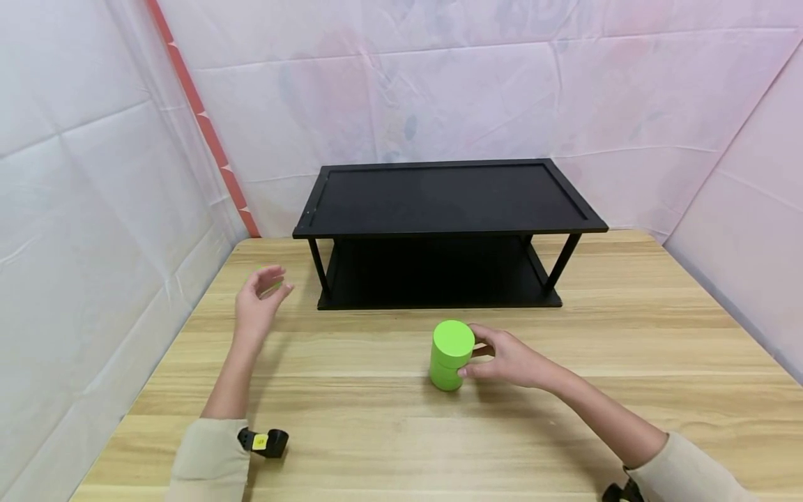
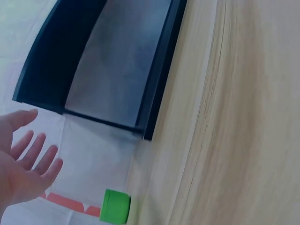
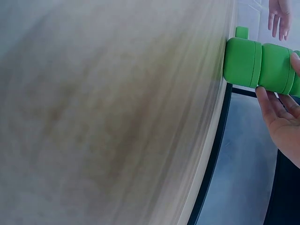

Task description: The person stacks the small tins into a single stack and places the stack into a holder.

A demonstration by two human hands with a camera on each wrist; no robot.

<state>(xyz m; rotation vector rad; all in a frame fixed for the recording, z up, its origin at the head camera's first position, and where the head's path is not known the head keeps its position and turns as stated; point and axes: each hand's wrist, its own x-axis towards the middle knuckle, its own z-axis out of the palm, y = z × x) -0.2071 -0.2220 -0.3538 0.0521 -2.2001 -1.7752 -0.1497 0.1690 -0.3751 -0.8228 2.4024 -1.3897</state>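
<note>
A stack of green round containers stands upright on the table, in front of the black rack. In the right wrist view the lower container rests on the tabletop with another container on top of it. My right hand grips the stack's upper part from the right, thumb on the near side and fingers behind. To the left of the rack my left hand is raised, fingers loosely bent and holding nothing. Beyond it sits a separate green container, mostly hidden by that hand in the head view.
A black two-level rack stands at the back of the wooden table. White sheeting hangs behind it and along both sides, with a red strip at the back left corner.
</note>
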